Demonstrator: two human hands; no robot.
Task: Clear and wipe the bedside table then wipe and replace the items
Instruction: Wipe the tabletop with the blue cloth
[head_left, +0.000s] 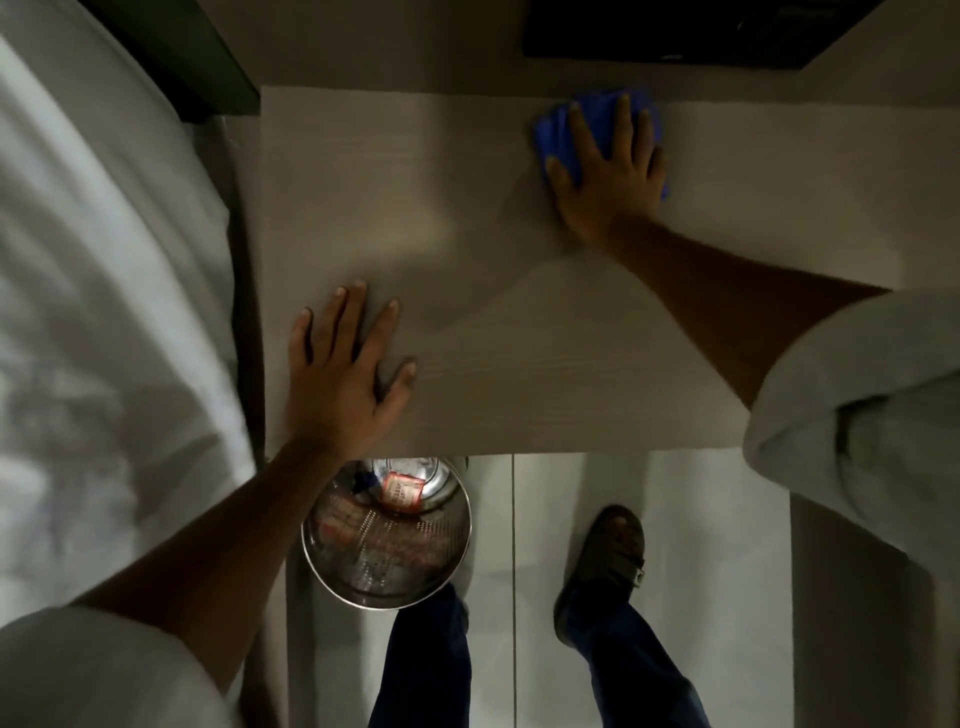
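Note:
The bedside table (519, 270) has a pale wood-grain top with nothing standing on it. My right hand (608, 171) presses flat on a blue cloth (556, 130) near the table's far right edge, fingers spread over the cloth. My left hand (343, 374) rests palm down on the near left corner of the top, fingers apart, holding nothing.
A bed with white sheets (104, 291) runs along the left. A perforated metal bin (387, 535) with a wrapper inside stands on the floor under the table's near edge. My legs and one shoe (602, 566) are on the tiled floor. A dark object (675, 31) sits behind the table.

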